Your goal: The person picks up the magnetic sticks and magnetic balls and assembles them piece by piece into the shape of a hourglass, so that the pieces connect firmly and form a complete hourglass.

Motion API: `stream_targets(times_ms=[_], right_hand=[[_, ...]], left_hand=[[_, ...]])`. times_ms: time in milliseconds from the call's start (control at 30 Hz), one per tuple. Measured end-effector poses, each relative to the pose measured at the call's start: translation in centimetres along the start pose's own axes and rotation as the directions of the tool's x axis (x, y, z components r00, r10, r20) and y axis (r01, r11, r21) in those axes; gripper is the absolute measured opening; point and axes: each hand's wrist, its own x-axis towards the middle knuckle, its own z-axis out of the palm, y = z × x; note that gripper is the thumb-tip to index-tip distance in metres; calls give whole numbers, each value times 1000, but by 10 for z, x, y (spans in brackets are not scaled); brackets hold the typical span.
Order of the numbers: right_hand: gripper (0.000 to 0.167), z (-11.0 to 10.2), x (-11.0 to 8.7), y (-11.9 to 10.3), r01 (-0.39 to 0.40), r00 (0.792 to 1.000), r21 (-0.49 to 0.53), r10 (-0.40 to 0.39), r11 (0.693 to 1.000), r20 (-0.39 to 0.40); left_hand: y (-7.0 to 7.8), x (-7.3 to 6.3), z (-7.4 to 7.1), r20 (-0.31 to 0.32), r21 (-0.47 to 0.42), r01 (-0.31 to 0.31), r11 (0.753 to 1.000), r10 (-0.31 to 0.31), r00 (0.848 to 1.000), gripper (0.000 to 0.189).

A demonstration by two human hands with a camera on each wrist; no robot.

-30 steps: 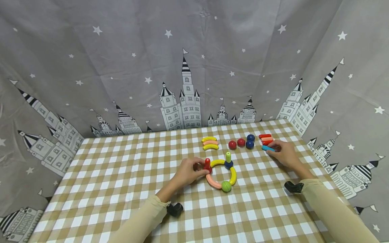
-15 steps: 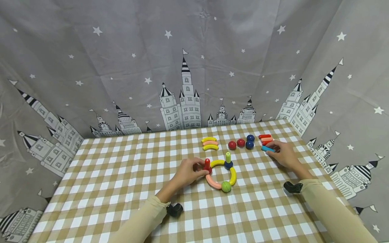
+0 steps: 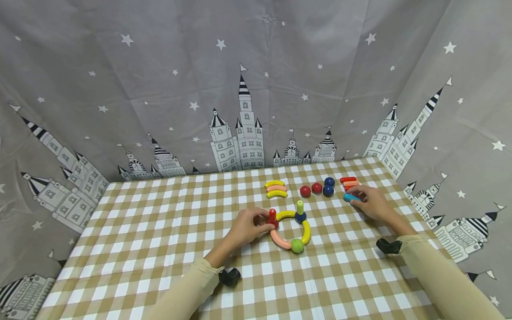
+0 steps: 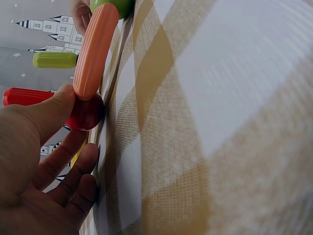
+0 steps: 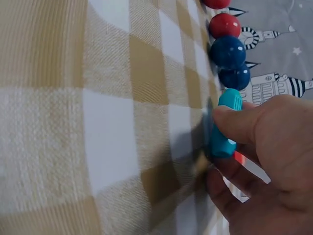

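Observation:
My left hand (image 3: 249, 226) pinches a dark red ball (image 4: 88, 113) between thumb and finger at the left of a ring. Up from that ball stands a red stick (image 3: 272, 215). A salmon curved bar (image 4: 97, 49) runs from it to a green ball (image 3: 297, 246). Yellow curved bars (image 3: 306, 232) form the rest, joined at a blue ball (image 3: 300, 217) that carries an upright lime stick (image 3: 300, 206). At the right, my right hand (image 3: 372, 202) pinches a turquoise stick (image 5: 226, 125) with thumb and fingers, low over the cloth; whether it touches the cloth is hard to tell.
Behind the ring lie yellow and salmon curved bars (image 3: 276, 194). Two red balls (image 3: 306, 191) and two blue balls (image 3: 328, 190) sit right of them. Red and salmon straight sticks (image 3: 348, 180) lie beside my right hand. A checked cloth (image 3: 160, 240) covers the table, before a grey castle-print curtain (image 3: 160, 80).
The turquoise stick has shifted and turned slightly in my right hand, which has barely moved. My left hand keeps its place on the red ball.

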Motion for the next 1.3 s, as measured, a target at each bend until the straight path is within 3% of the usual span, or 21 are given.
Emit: stream_targets(times_ms=[133, 433, 667, 933, 1133, 1300], right_hand=[[26, -5, -4, -10, 50, 998, 17, -51, 999, 45], [26, -8, -15, -36, 180, 981, 143, -188, 973, 47], [26, -9, -22, -60, 155, 982, 250, -176, 956, 64], [27, -6, -32, -85, 120, 987, 263, -143, 957, 70], [28, 1, -36, -100, 145, 977, 329, -187, 933, 101], [28, 6, -40, -113, 177, 970, 326, -221, 929, 102]], left_hand=[[0, 0, 0, 0, 1, 0, 1000, 0, 1000, 28], [0, 0, 0, 6, 1, -2, 1000, 2, 1000, 28], [1, 0, -1, 7, -2, -10, 1000, 10, 1000, 27], [1, 0, -1, 6, 6, -15, 1000, 15, 1000, 26], [2, 0, -1, 7, 13, -13, 1000, 13, 1000, 25], [2, 1, -2, 10, 13, -4, 1000, 4, 1000, 26]])
